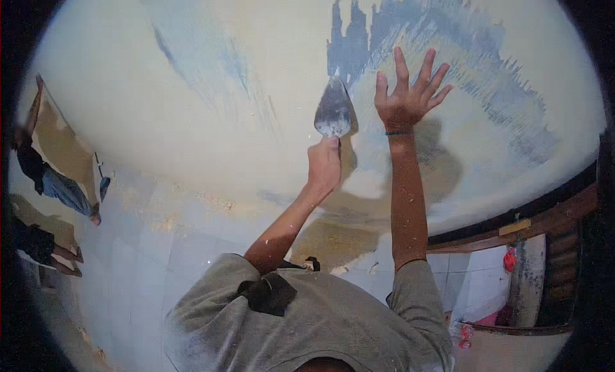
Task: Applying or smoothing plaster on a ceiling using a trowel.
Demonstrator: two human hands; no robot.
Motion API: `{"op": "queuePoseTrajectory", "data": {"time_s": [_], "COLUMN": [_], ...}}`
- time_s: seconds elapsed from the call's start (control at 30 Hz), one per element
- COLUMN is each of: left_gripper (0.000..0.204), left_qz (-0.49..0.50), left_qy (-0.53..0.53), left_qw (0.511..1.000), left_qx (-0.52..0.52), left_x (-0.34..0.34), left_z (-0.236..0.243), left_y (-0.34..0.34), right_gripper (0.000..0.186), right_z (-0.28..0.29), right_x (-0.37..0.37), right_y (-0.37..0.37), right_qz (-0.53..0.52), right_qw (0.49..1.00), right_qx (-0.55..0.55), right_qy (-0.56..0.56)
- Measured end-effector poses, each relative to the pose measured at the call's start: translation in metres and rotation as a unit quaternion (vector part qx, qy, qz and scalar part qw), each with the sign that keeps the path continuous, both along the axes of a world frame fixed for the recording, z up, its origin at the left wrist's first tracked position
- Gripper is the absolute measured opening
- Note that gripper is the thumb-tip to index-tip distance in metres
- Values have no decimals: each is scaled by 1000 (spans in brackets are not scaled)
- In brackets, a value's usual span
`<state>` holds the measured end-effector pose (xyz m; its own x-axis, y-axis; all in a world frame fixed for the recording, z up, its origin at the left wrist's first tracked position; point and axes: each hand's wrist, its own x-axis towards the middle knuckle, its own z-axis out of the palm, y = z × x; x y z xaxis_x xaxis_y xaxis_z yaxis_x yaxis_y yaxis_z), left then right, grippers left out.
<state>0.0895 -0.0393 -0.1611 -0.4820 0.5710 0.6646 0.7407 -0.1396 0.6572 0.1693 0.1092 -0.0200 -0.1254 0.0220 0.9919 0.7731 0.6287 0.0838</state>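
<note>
My left hand [325, 162] is closed around the handle of a pointed trowel [333, 111]. Its grey blade, smeared with pale residue, points up along the cream-painted wall [275, 58]. The tip lies at the lower end of a blue-grey patch [349, 48] with jagged edges, where the cream coat is off. To the right, my right hand [409, 106] is spread against the wall, fingers apart, holding nothing. A dark band circles that wrist. Pale flecks dot both forearms.
Light floor tiles [138, 244] below the wall carry scattered paint flakes [214, 202]. At the far left a person [48, 173] reaches up to the wall, and another person's legs [67, 260] show lower down. A dark-framed opening [570, 269] stands at the right.
</note>
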Motion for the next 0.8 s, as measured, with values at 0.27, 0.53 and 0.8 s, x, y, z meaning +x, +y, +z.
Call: {"op": "queuePoseTrajectory", "data": {"time_s": [0.27, 0.53, 0.8], "left_gripper": [47, 49, 33], "left_qz": [-90, -98, -52], "left_qy": [-162, -245, 21], "left_qw": [982, 965, 998], "left_qx": [-21, -5, -35], "left_x": [4, -9, -21], "left_z": [10, 36, 10], "left_y": [-5, 7, 18], "right_gripper": [58, 60, 59], "right_z": [-4, -4, -1], "right_x": [6, 0, 1], "right_y": [3, 3, 3], "right_qz": [-7, 1, -2], "right_qw": [1000, 1000, 1000], "right_qx": [-7, 2, 2], "right_qy": [-3, 5, 2]}}
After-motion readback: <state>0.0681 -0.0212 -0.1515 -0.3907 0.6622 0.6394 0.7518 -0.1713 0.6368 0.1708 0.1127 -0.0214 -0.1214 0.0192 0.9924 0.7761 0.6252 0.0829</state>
